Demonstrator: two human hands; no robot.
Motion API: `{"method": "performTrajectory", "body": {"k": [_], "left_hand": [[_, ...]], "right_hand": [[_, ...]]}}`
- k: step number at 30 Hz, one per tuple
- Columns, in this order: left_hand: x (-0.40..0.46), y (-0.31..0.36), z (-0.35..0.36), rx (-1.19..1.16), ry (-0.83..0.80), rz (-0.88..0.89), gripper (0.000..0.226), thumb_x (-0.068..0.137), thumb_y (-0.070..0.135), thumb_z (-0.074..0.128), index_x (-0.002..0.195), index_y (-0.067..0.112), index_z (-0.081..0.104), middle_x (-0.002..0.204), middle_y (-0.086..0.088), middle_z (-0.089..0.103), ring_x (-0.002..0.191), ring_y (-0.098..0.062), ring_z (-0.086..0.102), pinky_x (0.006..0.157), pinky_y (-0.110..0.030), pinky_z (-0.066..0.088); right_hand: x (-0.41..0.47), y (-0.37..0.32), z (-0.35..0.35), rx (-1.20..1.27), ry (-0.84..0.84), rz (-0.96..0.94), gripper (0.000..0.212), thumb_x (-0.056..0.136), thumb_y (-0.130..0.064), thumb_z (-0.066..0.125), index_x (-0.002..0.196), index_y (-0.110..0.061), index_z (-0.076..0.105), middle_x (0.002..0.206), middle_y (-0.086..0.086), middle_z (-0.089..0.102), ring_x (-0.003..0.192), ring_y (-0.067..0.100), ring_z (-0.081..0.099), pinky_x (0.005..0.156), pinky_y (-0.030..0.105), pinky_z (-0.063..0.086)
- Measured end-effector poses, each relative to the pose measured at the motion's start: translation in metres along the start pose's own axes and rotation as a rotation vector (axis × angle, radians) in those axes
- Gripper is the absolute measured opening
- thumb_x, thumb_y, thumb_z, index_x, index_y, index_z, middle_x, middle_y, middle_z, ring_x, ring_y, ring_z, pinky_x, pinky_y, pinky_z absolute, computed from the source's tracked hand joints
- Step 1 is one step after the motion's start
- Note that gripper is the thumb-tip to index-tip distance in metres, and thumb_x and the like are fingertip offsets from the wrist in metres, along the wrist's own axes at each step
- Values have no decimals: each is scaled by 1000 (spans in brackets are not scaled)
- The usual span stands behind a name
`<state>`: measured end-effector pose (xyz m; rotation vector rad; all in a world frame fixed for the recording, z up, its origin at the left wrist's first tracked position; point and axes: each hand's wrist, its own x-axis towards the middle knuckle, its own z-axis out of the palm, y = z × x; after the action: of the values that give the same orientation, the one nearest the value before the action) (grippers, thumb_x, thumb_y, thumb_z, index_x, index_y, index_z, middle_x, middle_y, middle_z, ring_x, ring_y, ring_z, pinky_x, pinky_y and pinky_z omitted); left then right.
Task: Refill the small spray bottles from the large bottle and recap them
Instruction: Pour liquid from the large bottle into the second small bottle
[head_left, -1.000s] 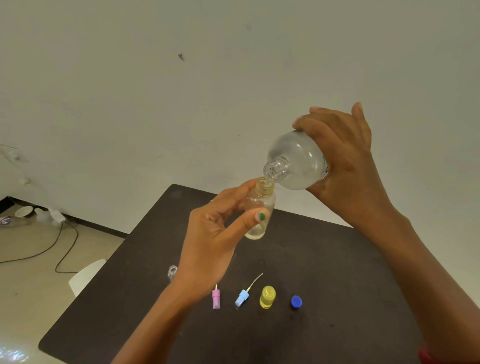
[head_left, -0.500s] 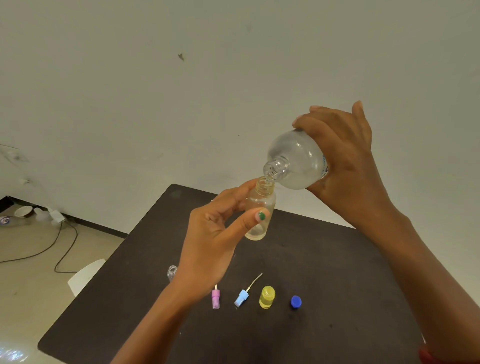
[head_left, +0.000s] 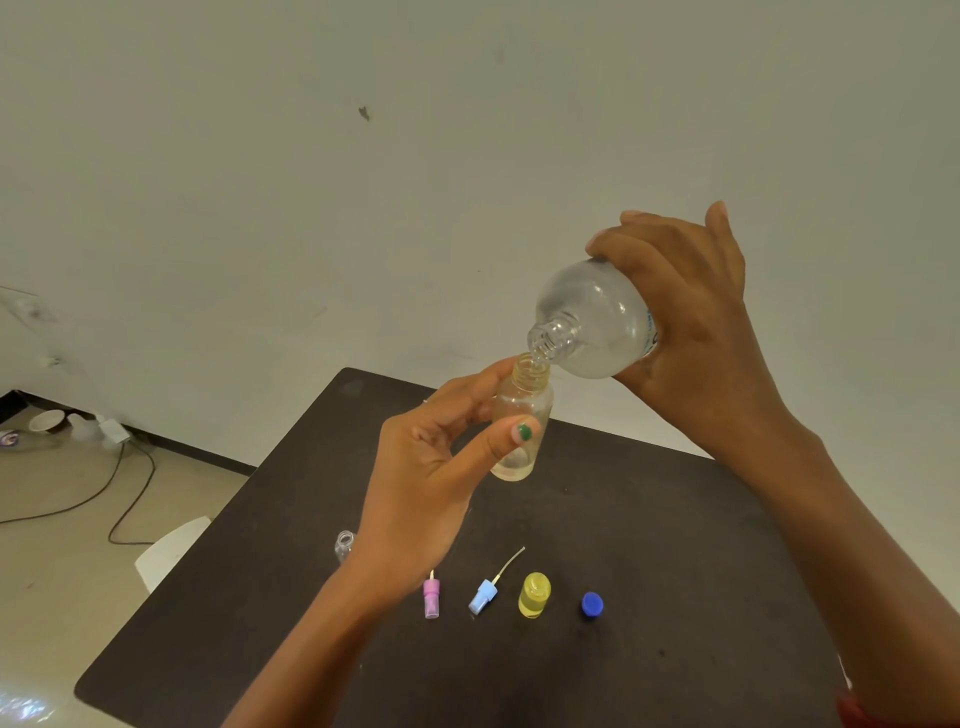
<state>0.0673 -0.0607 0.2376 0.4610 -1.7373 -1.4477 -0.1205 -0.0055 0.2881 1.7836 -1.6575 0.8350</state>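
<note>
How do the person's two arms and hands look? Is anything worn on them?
Both forearms are bare, with no sleeves in view. The left hand has green polish on its thumbnail. Near the right hand, low on that arm at the picture's edge, a bit of something red shows; it may be a band, but I cannot tell. I see no rings or watch.

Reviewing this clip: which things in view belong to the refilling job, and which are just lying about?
Job:
large bottle, gripped by right hand
small bottle, held by left hand
pink sprayer
blue sprayer
yellow bottle
blue cap
clear bottle

Lying about:
cable
bowl
</note>
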Motion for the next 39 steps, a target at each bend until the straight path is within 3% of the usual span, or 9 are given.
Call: {"method": "performTrajectory", "body": {"k": [8,16,21,29,39], "left_hand": [[0,0,0,8,-10,13,34,71,27,62,102,42,61,97,24,70,97,-1,65,90,-20,51],[-1,1,2,-6,-12,8,34,70,27,62,102,39,61,95,25,70,95,0,66,87,-17,51],[-1,1,2,-15,-9,1,34,70,26,63,103,37,62,96,20,71,98,-5,66,94,-25,49],[-1,1,2,-20,-4,-6,34,70,26,63,102,37,62,94,21,71,97,-3,66,87,-18,51],[-1,2,2,-31,-1,-12,35,70,26,64,103,36,63,99,17,71,96,-6,67,93,-25,50]], "right_hand": [[-1,-1,0,9,2,-3,53,71,-23,74,114,-20,43,113,9,59,120,29,47,111,56,10],[-2,0,-1,6,-1,-2,55,70,-23,74,115,-20,43,113,10,59,121,30,48,111,57,10],[-2,0,-1,7,-2,3,54,71,-24,73,115,-20,43,113,9,59,121,29,47,111,55,9],[-2,0,-2,4,-6,5,54,71,-24,73,115,-21,43,113,9,59,121,30,47,111,56,10],[-1,0,-2,6,3,0,54,71,-24,74,115,-21,43,113,9,59,121,30,48,111,55,9]]}}
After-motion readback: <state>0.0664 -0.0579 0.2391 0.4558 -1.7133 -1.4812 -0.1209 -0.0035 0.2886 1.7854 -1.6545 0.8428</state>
